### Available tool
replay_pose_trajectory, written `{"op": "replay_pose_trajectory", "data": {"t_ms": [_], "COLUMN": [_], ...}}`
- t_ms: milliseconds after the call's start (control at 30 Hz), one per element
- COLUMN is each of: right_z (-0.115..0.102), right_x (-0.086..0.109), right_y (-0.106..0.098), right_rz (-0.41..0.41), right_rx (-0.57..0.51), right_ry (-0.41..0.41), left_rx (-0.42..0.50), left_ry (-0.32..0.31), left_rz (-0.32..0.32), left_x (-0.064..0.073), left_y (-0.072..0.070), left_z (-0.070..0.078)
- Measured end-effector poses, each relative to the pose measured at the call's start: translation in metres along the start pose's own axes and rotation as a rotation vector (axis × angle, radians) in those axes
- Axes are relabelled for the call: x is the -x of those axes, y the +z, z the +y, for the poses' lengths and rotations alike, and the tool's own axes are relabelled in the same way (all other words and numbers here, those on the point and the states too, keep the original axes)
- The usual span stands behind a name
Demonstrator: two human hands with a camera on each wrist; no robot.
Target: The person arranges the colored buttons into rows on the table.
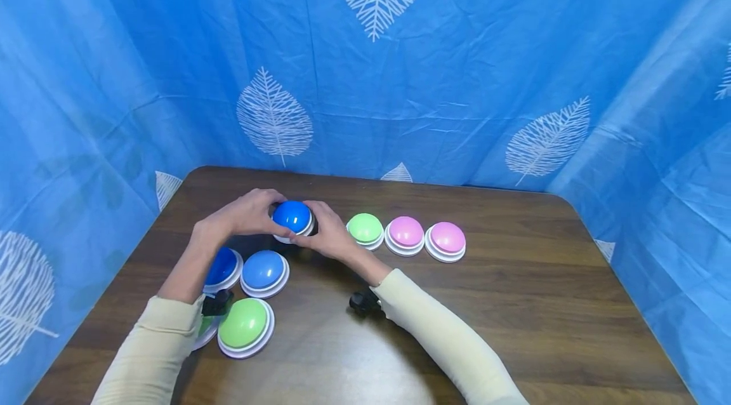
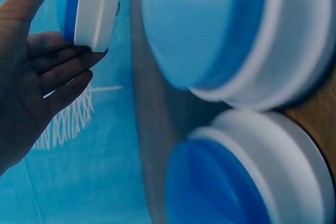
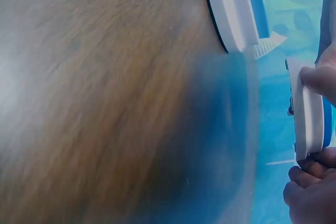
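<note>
Both hands grip a dark blue domed push button (image 1: 292, 216) with a white base, one at each side, toward the far left of the table. My left hand (image 1: 245, 211) curls its thumb and fingers about the left rim, and my right hand (image 1: 328, 233) has the right rim. In the right wrist view the white base (image 3: 305, 111) is seen edge-on, lifted off the wood. Below the left hand sit a lighter blue button (image 1: 263, 269) and another dark blue button (image 1: 223, 266), the latter partly behind the left wrist.
Right of the hands a light green button (image 1: 365, 228) and two pink buttons, one (image 1: 405, 231) beside the other (image 1: 447, 238), form a row. Nearer stands a green button (image 1: 243, 324), another half hidden by the left sleeve. Blue leaf-print curtain (image 1: 457, 62) surrounds the wooden table (image 1: 531, 303).
</note>
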State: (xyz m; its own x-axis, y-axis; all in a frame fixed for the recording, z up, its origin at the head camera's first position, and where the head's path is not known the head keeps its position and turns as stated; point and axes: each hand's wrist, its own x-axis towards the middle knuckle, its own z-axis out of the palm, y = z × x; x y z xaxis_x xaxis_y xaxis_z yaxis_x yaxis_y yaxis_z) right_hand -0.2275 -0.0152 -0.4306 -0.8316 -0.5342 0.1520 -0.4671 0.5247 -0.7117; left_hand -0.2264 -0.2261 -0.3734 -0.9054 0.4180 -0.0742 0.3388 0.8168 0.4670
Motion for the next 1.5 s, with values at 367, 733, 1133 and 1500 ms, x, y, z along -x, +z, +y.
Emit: {"op": "replay_pose_trajectory", "data": {"t_ms": [367, 733, 1133, 1500], "right_z": [0.012, 0.038, 0.062, 0.076], "right_x": [0.023, 0.052, 0.084, 0.113], "right_y": [-0.034, -0.068, -0.109, -0.131], "right_rz": [0.052, 0.134, 0.192, 0.203], "right_rx": [-0.029, -0.107, -0.148, -0.157], "right_ry": [0.049, 0.121, 0.123, 0.141], "left_rx": [-0.017, -0.019, 0.044, 0.116], "left_ry": [0.082, 0.172, 0.256, 0.339], "left_rz": [0.033, 0.004, -0.053, -0.128], "left_x": [-0.023, -0.056, -0.084, -0.097], "left_y": [0.005, 0.019, 0.036, 0.055], "left_z": [0.035, 0.070, 0.107, 0.122]}}
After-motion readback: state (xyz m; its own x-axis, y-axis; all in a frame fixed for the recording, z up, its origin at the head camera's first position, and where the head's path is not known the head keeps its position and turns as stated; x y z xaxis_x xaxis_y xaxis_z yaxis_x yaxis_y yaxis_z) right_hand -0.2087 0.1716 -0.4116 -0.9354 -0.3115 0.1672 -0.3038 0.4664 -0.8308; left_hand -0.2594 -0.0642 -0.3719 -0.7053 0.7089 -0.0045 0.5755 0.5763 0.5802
